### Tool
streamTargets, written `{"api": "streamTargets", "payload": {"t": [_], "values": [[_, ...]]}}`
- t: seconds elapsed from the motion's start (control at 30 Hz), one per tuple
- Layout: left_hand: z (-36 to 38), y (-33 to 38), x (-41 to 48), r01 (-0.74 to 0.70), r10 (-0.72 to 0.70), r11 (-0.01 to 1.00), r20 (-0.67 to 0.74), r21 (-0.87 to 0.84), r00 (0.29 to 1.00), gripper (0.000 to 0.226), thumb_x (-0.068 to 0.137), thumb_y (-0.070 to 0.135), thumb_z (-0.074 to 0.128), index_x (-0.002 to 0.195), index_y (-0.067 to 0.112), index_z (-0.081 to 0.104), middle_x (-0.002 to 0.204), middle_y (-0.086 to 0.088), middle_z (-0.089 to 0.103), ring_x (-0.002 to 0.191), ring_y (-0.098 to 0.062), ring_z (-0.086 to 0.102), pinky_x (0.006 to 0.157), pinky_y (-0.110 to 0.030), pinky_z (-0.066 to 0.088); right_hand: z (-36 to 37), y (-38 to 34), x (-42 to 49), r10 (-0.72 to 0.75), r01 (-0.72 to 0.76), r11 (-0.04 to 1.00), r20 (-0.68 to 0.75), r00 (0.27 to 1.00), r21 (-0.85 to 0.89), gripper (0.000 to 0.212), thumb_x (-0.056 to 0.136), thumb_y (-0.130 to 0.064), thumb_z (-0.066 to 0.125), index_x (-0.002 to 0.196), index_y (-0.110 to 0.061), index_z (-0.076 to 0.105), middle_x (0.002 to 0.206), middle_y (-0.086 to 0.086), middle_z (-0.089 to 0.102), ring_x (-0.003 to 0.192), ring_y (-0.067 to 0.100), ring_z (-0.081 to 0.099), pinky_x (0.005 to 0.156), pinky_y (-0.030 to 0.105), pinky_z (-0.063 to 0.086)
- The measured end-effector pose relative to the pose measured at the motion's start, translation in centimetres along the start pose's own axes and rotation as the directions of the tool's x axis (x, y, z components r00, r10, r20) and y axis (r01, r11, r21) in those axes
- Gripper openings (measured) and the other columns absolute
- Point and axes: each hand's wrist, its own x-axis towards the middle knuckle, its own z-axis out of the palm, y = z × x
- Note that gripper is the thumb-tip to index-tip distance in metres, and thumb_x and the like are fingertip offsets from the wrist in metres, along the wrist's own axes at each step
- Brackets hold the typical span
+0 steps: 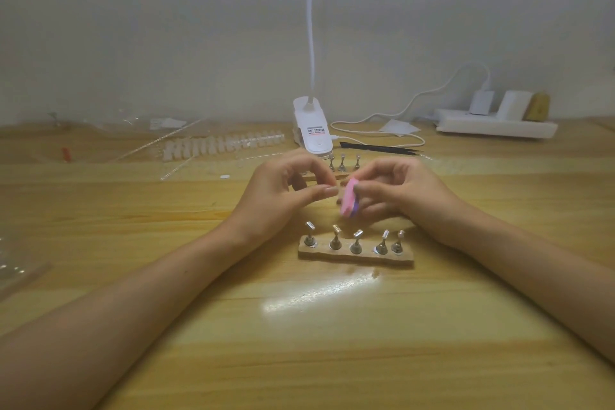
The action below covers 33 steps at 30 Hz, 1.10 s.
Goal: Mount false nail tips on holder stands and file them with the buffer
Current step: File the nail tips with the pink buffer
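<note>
Pink buffer [349, 197] sits pinched in the right hand [396, 190], against something small, unclear, pinched by the left hand [283, 193]. Below both, five stands [355, 242] look bare; most mounting and filing seems left.

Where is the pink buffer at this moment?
The buffer is held in the right hand at the centre of the head view, above the near stand row, beside the left hand.
</note>
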Motion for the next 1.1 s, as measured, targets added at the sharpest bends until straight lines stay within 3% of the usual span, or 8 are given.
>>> {"api": "streamTargets", "payload": {"t": [0.17, 0.3, 0.47, 0.6, 0.73, 0.83, 0.97, 1.1], "values": [[0.05, 0.21, -0.1, -0.006, 0.008, 0.999, 0.049, -0.036, 0.999, 0.006, 0.081, 0.009, 0.077, 0.08, 0.012, 0.071, 0.082, 0.006, 0.065, 0.069, -0.001, 0.056, 0.064, -0.017, 0.044, -0.31, 0.38, 0.22, -0.035, 0.037, 0.999, -0.064, 0.997, 0.027, 0.028, 0.081, -0.023, 0.074, 0.099, -0.003, 0.068, 0.092, 0.019, 0.076, 0.085, 0.03, 0.075, 0.078, 0.039, 0.063], [0.12, 0.3, -0.16, -0.016, 0.017, 0.999, 0.029, -0.032, 0.999, 0.007, 0.081, 0.01, 0.077, 0.08, 0.014, 0.071, 0.081, 0.009, 0.065, 0.072, -0.002, 0.057, 0.065, -0.017, 0.044, -0.53, 0.32, 0.25, -0.016, 0.015, 0.998, 0.009, 1.0, 0.064, 0.018, 0.078, -0.028, 0.077, 0.091, -0.016, 0.075, 0.093, 0.016, 0.077, 0.084, 0.027, 0.076, 0.072, 0.035, 0.063], [-0.02, -0.02, -0.11, 0.038, -0.041, 0.998, -0.063, -0.047, 0.997, 0.011, 0.082, 0.011, 0.076, 0.078, 0.019, 0.07, 0.084, 0.006, 0.066, 0.068, 0.0, 0.055, 0.065, -0.015, 0.043, -0.53, 0.44, 0.22, -0.031, 0.027, 0.999, 0.073, 0.997, 0.045, 0.018, 0.082, -0.027, 0.077, 0.094, -0.013, 0.074, 0.094, 0.016, 0.076, 0.086, 0.03, 0.076, 0.072, 0.035, 0.062], [0.24, 0.26, -0.21, -0.013, 0.014, 1.0, 0.09, -0.017, 0.996, 0.007, 0.081, 0.011, 0.077, 0.079, 0.015, 0.072, 0.083, 0.005, 0.065, 0.071, -0.011, 0.059, 0.066, -0.023, 0.047, -0.42, 0.39, 0.33, -0.044, 0.046, 0.996, -0.036, 0.998, 0.076, 0.023, 0.081, -0.024, 0.074, 0.097, -0.008, 0.071, 0.093, 0.016, 0.076, 0.083, 0.027, 0.076, 0.07, 0.031, 0.061], [-0.04, 0.12, -0.09, 0.026, -0.029, 0.999, -0.049, -0.047, 0.998, 0.009, 0.082, 0.01, 0.076, 0.078, 0.016, 0.07, 0.083, 0.006, 0.066, 0.069, 0.0, 0.056, 0.065, -0.014, 0.044, -0.24, 0.44, 0.18, -0.027, 0.026, 0.998, 0.028, 0.999, 0.062, 0.021, 0.081, -0.02, 0.074, 0.096, -0.006, 0.07, 0.094, 0.019, 0.076, 0.083, 0.03, 0.076, 0.069, 0.031, 0.061], [0.18, 0.31, -0.11, 0.032, -0.031, 0.999, 0.081, -0.01, 0.996, 0.008, 0.081, 0.011, 0.077, 0.079, 0.015, 0.071, 0.082, 0.007, 0.066, 0.068, 0.0, 0.055, 0.065, -0.019, 0.046, -0.12, 0.32, 0.17, -0.037, 0.038, 0.998, -0.023, 0.999, 0.058, 0.018, 0.079, -0.02, 0.074, 0.093, -0.008, 0.071, 0.09, 0.016, 0.077, 0.079, 0.028, 0.076, 0.066, 0.031, 0.062], [0.04, 0.23, -0.09, 0.053, -0.054, 0.997, -0.028, -0.056, 0.998, 0.01, 0.081, 0.011, 0.077, 0.077, 0.017, 0.07, 0.082, 0.007, 0.067, 0.066, 0.001, 0.054, 0.064, -0.016, 0.043, -0.21, 0.29, 0.2, -0.018, 0.017, 0.999, 0.012, 1.0, 0.037, 0.025, 0.079, -0.022, 0.074, 0.096, -0.006, 0.068, 0.093, 0.017, 0.077, 0.082, 0.03, 0.076, 0.07, 0.034, 0.063], [0.35, 0.65, -0.32, -0.03, 0.034, 0.999, 0.135, -0.032, 0.99, 0.007, 0.079, 0.01, 0.078, 0.078, 0.014, 0.073, 0.08, 0.005, 0.065, 0.068, -0.003, 0.055, 0.062, -0.015, 0.042, -0.24, 0.32, 0.29, -0.02, 0.022, 0.997, -0.02, 1.0, 0.072, 0.026, 0.08, -0.02, 0.073, 0.097, -0.003, 0.065, 0.089, 0.015, 0.077, 0.079, 0.026, 0.076, 0.067, 0.032, 0.062]]}}
